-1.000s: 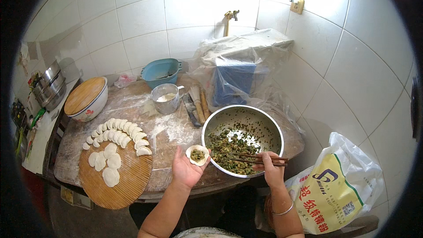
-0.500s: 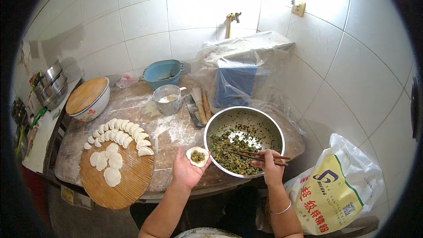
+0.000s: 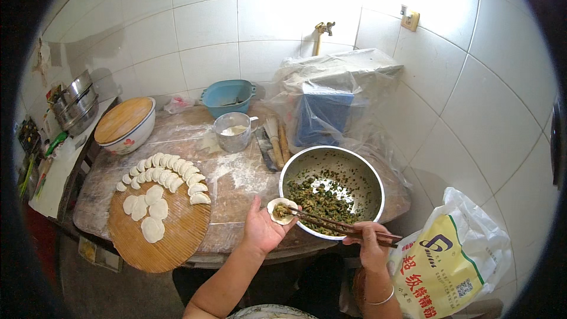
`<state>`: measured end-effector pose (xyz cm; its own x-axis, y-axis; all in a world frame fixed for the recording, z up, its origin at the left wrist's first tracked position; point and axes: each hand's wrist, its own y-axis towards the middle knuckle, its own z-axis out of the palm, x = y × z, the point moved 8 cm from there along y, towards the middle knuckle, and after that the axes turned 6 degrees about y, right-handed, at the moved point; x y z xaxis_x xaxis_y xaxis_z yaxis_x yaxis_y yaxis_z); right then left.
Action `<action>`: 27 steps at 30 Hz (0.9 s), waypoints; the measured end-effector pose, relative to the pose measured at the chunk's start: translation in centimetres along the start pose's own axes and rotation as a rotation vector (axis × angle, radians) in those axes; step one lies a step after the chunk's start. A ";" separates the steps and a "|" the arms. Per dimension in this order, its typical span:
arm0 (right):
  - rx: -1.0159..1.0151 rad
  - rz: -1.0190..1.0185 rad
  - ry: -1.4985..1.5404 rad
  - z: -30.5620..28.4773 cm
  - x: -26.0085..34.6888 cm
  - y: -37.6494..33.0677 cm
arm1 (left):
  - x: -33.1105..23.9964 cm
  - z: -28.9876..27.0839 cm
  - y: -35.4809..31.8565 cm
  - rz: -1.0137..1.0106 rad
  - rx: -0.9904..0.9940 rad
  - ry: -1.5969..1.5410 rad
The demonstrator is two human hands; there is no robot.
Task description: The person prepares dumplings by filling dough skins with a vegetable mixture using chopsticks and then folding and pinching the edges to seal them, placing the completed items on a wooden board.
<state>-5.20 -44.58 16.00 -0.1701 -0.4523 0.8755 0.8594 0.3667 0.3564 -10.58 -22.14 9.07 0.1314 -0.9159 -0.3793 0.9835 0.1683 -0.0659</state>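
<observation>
On the fingers of my left hand lies a round dumpling wrapper with a small heap of green-brown filling on it. My right hand grips a pair of dark wooden chopsticks, whose tips touch the filling in the wrapper. Just beyond, a wide steel bowl holds chopped filling, spread over its bottom and speckled up its wall. At the left, a round ribbed wooden board bears several flat wrappers and curved rows of folded dumplings.
Behind stand a clear cup of flour, a blue basin, a brush and a plastic-covered blue box. A lidded bowl is at the left, a flour bag at the right. Flour dusts the wooden table.
The chopsticks have moved left from over the steel bowl to the wrapper, their tips now in its filling. The view has shifted slightly.
</observation>
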 end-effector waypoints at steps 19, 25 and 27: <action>-0.137 0.194 0.381 -2.3 -3.7 0.4 | 0.1 1.1 -0.8 -0.037 0.068 0.002; -0.188 0.210 0.368 -2.6 -5.1 0.0 | 0.8 1.6 -1.1 -0.065 -0.004 0.002; -0.180 0.203 0.368 -3.2 -5.4 0.0 | 0.3 0.4 -0.7 -0.044 0.007 -0.020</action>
<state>-2.72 -44.73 10.29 0.1651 -0.6569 0.7357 0.9333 0.3453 0.0990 -11.14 -22.71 9.38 0.0907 -0.9294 -0.3577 0.9892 0.1257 -0.0756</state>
